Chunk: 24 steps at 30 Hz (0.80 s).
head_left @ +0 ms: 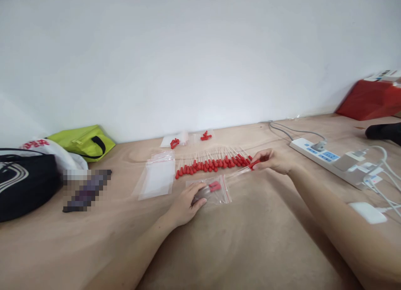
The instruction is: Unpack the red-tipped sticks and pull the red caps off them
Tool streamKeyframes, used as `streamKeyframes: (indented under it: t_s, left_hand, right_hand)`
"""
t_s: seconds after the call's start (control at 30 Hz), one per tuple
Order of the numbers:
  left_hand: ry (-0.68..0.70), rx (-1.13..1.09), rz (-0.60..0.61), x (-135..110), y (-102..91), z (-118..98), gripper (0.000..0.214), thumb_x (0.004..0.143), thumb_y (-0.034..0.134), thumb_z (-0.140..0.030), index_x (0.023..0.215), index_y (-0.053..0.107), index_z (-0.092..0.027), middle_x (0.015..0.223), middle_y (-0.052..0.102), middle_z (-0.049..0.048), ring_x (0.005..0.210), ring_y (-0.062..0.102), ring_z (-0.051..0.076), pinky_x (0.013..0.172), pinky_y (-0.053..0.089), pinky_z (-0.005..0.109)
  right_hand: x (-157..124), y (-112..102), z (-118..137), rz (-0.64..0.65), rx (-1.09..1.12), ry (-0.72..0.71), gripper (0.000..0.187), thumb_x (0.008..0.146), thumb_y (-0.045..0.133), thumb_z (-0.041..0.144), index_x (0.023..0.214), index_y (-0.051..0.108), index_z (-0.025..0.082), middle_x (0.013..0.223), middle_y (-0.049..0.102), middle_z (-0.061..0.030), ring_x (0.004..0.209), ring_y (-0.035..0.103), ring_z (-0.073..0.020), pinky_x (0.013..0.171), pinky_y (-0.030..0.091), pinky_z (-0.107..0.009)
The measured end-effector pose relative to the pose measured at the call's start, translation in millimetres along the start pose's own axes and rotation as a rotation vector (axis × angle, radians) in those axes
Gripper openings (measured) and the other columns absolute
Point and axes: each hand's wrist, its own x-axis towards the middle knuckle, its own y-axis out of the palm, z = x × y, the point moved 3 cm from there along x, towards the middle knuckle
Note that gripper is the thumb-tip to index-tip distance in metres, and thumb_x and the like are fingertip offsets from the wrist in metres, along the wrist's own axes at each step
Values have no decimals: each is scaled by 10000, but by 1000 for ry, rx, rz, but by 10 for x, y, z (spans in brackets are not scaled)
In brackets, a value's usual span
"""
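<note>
Red-tipped sticks (254, 164) in pinched right grip (266, 160)

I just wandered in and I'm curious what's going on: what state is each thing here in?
Left hand: on the clear bag; how firmly it grips is unclear.
Clear bag: lying down, bagged sticks inside.
Right hand: closed on the held sticks.
Row of red-tipped sticks: laid side by side.
Spare bags: lying flat, overlapping.
Power strip: plugs inserted.
Lime-green bag: lying slumped.
</note>
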Motion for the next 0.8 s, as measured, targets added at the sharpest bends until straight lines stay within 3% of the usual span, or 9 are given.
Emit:
streamKeyframes:
  t_s: [0.1, 0.17, 0.23, 0.33, 0.4, 0.53, 0.63, 0.7, 0.8]
  left_hand:
    - [-2, -56, -99, 38, -70, -35, 293, 807, 486, -324, 1061, 578, -211, 1178, 552, 54, 1101, 492, 203, 957, 385, 394]
    - [-58, -142, -158, 107, -112, -95, 250, 801, 497, -351, 950, 637, -208, 1071, 613, 46, 1015, 548, 204, 913, 423, 390]
    - [-189, -340, -139, 211, -109, -177, 252, 798, 505, -374, 916, 647, -203, 949, 660, 33, 901, 599, 193, 841, 473, 375]
    - [-424, -875, -30, 374, 4, -323, 286, 846, 451, -357, 950, 617, -148, 886, 677, 57, 822, 628, 160, 808, 495, 331]
    - [-537, -1161, -9, 443, 104, -398, 253, 858, 451, -304, 870, 614, -111, 862, 676, 82, 784, 633, 134, 774, 501, 276]
    - [-687, -1320, -42, 446, 223, -377, 121, 796, 556, -206, 743, 605, -108, 759, 671, 67, 664, 623, 98, 627, 495, 187]
    - [-711, -1194, -49, 445, 75, -227, 120, 700, 657, -217, 749, 610, -117, 698, 662, 49, 620, 620, 119, 583, 495, 211]
    - [-691, -995, -70, 503, -160, -67, 162, 665, 681, -240, 740, 607, -116, 677, 658, 45, 597, 619, 129, 562, 492, 224]
    - [-742, -658, -221, 657, -568, 242, 141, 662, 669, -232, 701, 577, -132, 580, 617, -13, 475, 567, 84, 460, 431, 172]
  right_hand:
    - [11, -36, 100, -218, 35, -64, 230, 542, 740, 332, 691, 653, 181, 633, 645, -12, 567, 568, -115, 548, 471, -245]
    - [0, 150, 179, -362, -4, -167, 218, 595, 708, 350, 727, 649, 186, 657, 647, -28, 587, 577, -130, 555, 482, -262]
    - [-51, 445, 260, -478, -130, -309, 178, 648, 673, 332, 748, 641, 187, 696, 647, -43, 625, 591, -146, 568, 493, -273]
    - [-184, 958, 346, -396, -504, -640, 113, 748, 572, 244, 824, 641, 199, 820, 636, -67, 742, 592, -155, 633, 499, -276]
    - [-292, 1207, 339, -328, -733, -861, 141, 786, 512, 183, 866, 629, 186, 844, 626, -84, 771, 585, -158, 661, 494, -285]
    - [-404, 1382, 269, -269, -939, -1109, 164, 817, 468, 138, 917, 594, 171, 840, 616, -84, 766, 573, -150, 662, 488, -285]
    - [-382, 1327, 234, -202, -872, -1089, 243, 809, 525, 253, 1036, 547, 169, 929, 596, -92, 846, 562, -161, 707, 491, -294]
    - [-335, 1233, 197, -198, -772, -981, 319, 787, 555, 318, 1071, 533, 176, 950, 584, -89, 851, 558, -161, 714, 490, -298]
    - [-248, 1065, 92, -263, -615, -773, 203, 798, 526, 283, 961, 586, 179, 834, 587, -63, 703, 554, -126, 587, 477, -246]
